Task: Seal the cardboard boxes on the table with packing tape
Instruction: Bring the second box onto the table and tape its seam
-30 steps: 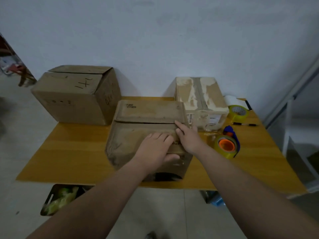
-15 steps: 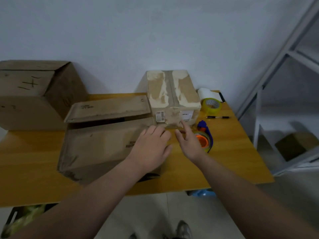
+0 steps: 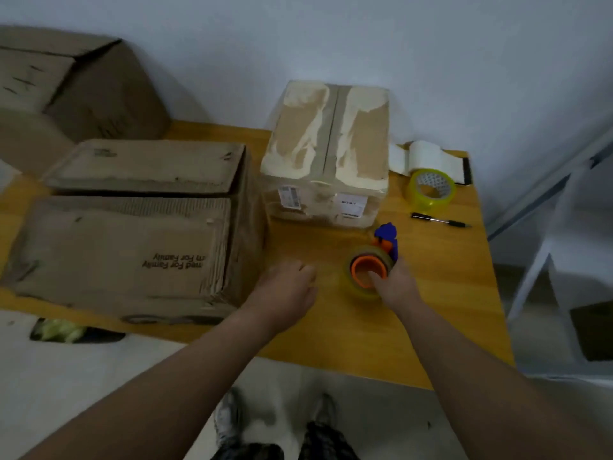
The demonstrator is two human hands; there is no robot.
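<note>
A worn brown cardboard box [image 3: 132, 247] lies at the front left of the wooden table [image 3: 447, 300], its two top flaps down with a gap between them. Behind the middle stands a smaller box [image 3: 328, 154] with tape along its top seam. A large box [image 3: 76, 88] sits at the back left. My right hand [image 3: 396, 287] grips the tape dispenser [image 3: 368, 267], a clear roll on an orange core with a blue handle; a finger is inside the core. My left hand [image 3: 285, 287] hovers loosely curled by the brown box's right corner, holding nothing.
A yellow tape roll [image 3: 429, 190], a pen [image 3: 441, 221] and a white paper roll [image 3: 428, 157] lie at the table's back right. A metal shelf frame [image 3: 547, 200] stands to the right. A wall is close behind. My feet show under the front edge.
Both hands have left the brown box's top. The right hand moved right and took hold of the tape dispenser; the left hand slid off to the box's right corner. The view shifted right.
</note>
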